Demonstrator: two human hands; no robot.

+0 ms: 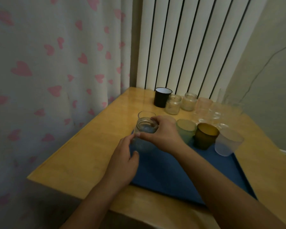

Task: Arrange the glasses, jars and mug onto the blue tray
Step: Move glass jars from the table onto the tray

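A clear glass jar (143,138) stands at the far left corner of the blue tray (180,176). My right hand (162,134) grips its rim from above and my left hand (122,162) holds its side. A clear glass (144,115) stands just behind the jar. A green glass (186,131), an amber glass (205,135) and a frosted glass (227,142) line the tray's far edge. At the back of the wooden table (82,154) stand a black mug (162,97), two clear jars (173,104) (189,101) and several clear glasses (210,111).
A heart-patterned curtain (48,71) hangs left of the table, a white radiator (188,43) stands behind it, and a grey wall (267,80) is on the right. The tray's near half is bare blue surface.
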